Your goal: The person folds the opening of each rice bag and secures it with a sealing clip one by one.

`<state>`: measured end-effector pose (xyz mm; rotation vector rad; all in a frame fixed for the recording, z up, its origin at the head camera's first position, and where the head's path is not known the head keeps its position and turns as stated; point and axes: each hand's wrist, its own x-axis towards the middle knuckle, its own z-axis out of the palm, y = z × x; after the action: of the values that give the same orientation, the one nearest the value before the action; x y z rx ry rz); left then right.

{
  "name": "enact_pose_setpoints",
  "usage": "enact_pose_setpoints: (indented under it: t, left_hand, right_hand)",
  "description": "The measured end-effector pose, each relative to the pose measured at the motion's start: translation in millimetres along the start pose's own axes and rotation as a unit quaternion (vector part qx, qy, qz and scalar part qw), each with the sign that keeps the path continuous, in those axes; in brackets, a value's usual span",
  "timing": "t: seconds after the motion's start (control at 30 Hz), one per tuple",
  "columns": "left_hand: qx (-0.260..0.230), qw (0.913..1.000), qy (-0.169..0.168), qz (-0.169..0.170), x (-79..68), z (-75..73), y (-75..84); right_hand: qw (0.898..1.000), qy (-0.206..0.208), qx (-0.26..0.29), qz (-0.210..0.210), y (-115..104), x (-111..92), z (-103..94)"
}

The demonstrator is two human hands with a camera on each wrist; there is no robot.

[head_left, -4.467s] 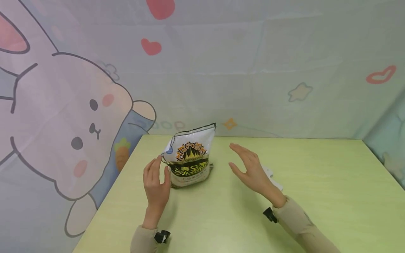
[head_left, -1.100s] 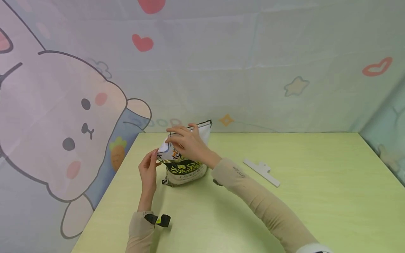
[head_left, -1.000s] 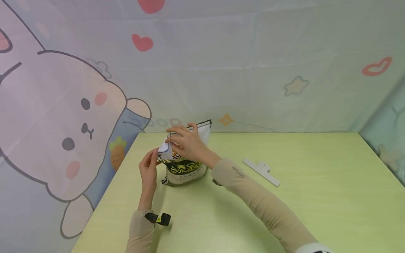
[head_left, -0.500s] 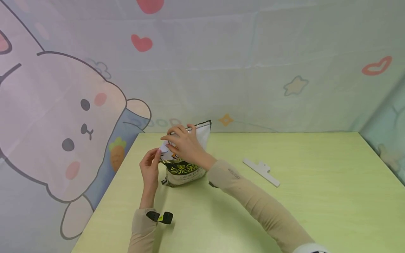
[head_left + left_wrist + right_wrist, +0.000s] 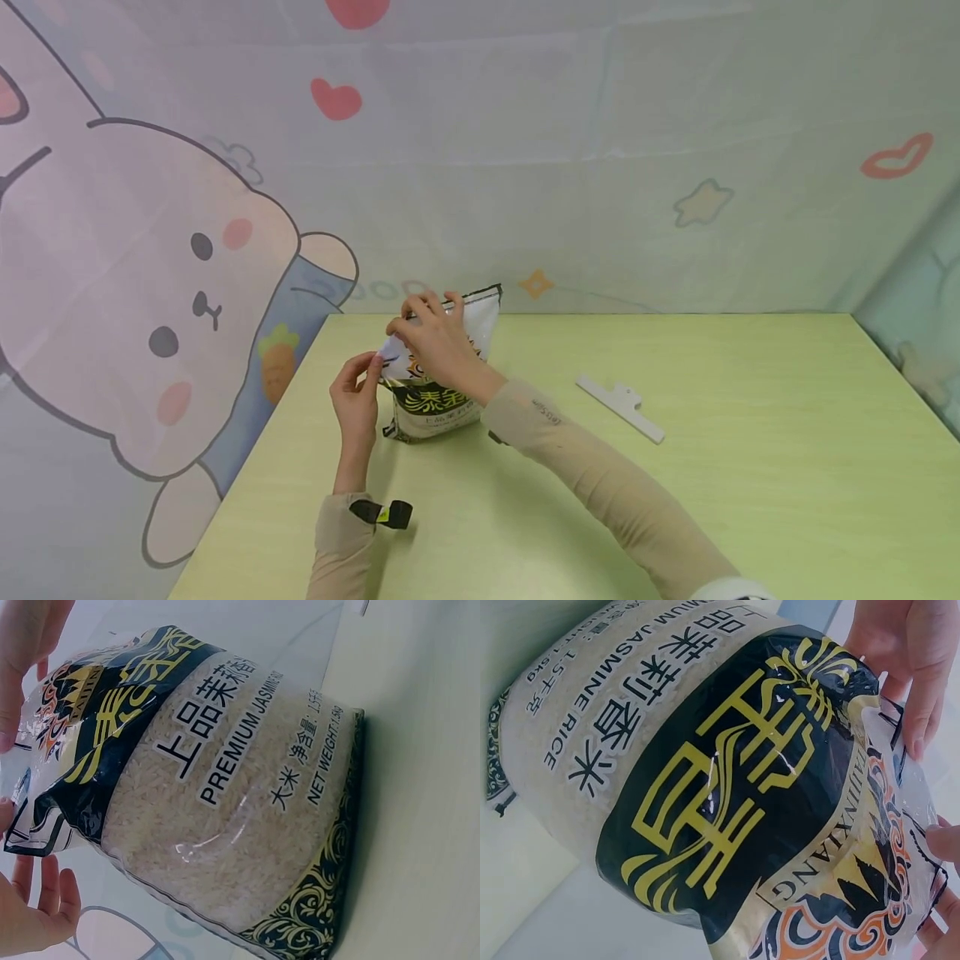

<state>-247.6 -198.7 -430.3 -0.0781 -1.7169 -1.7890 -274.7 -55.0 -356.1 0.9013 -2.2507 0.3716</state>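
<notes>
Both hands' grip pinches the rice bag (image 5: 438, 392) top, right hand (image 5: 438, 350) hiding its print.

In the head view, the right hand (image 5: 438, 346) covered the upper front of the rice bag (image 5: 438, 400), hiding most of its emblem and the folded top-left corner. The left hand (image 5: 358, 398) showed only its back, so its fingertip contact with that corner could not be told. Both wrist views cut the hands off at the picture edges and showed only part of the bag. The white clip (image 5: 620, 407) on the counter (image 5: 750, 467) was too small for detail.
</notes>
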Motion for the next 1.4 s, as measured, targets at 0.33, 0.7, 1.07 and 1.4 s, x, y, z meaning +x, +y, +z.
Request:
enact_pose_setpoints:
  t: [0.33, 0.7, 1.07, 1.4]
  left_hand:
    - [0.043, 0.9986, -0.03, 0.01, -6.6, -1.7, 23.0]
    - [0.064, 0.9976, -0.024, 0.014, -8.3, -5.8, 22.4]
    - [0.079, 0.9958, 0.018, 0.041, -9.9, -1.5, 23.2]
    - [0.068, 0.9958, 0.027, 0.055, -10.4, 0.3, 21.1]
  right_hand:
    - [0.998, 0.04, -0.038, 0.0, 5, -1, 0.9]
    - [0.998, 0.063, -0.028, 0.004, 8, 1, -2.6]
    - [0.998, 0.058, 0.026, 0.016, 7, 4, -7.8]
    - [0.998, 0.048, 0.042, 0.013, 7, 5, -11.7]
